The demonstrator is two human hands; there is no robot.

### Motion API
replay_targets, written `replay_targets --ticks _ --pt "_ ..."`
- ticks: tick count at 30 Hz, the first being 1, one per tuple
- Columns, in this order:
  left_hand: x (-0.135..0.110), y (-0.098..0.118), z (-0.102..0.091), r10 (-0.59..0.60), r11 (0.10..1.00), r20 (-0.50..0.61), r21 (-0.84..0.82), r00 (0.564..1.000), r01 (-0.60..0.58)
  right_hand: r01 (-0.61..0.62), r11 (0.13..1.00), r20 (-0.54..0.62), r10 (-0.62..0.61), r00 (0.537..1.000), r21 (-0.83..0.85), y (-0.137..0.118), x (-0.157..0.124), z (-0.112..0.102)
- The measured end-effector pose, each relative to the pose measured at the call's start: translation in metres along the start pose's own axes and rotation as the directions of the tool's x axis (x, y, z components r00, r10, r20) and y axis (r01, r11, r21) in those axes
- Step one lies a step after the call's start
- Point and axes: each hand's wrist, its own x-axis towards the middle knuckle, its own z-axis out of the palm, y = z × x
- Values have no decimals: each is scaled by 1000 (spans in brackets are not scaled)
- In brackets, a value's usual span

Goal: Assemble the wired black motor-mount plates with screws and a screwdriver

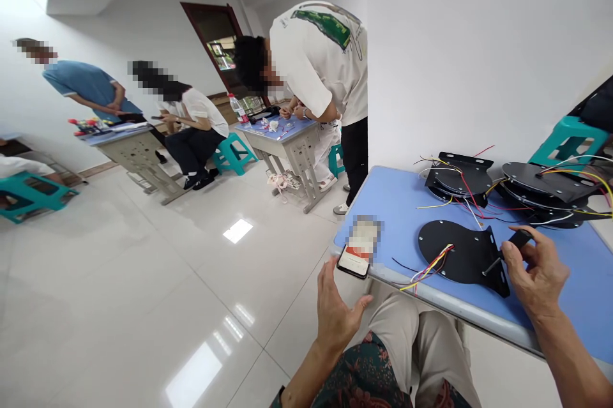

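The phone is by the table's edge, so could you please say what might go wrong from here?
The phone lies at the edge of the table close to the left hand, so a nudge could knock it off. The black-handled tool in the right hand points over the nearest black plate and might scratch it if it slips. The loose wires reach the front edge and could snag.

On the smooth, low-sheen desk point(393, 204), the nearest plate point(467, 265) is finished in matt, metal-looking black, and its wires point(432, 264) are sheathed in plastic. Left of the desk, the floor point(158, 280) is surfaced in glossy tile; a stool point(237, 154) is moulded in smooth plastic.
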Motion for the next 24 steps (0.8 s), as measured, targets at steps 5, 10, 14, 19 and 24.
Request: replay_targets --ticks 5,10,14,19,24 --pt "15 -30 8 442 718 167 524 882 -458 41 997 -45 -38 998 70 -1 1 0" --pt "25 -33 13 524 600 197 605 828 -524 65 993 -49 -61 997 97 -4 1 0" --pt "32 -31 19 531 581 191 627 825 -519 95 992 -54 -91 994 80 -3 1 0" --pt "41 -35 26 514 574 189 650 837 -499 88 993 -53 -85 995 72 -2 1 1" --pt "44 -28 28 476 569 194 676 858 -469 50 996 -31 -48 998 74 -5 2 1"
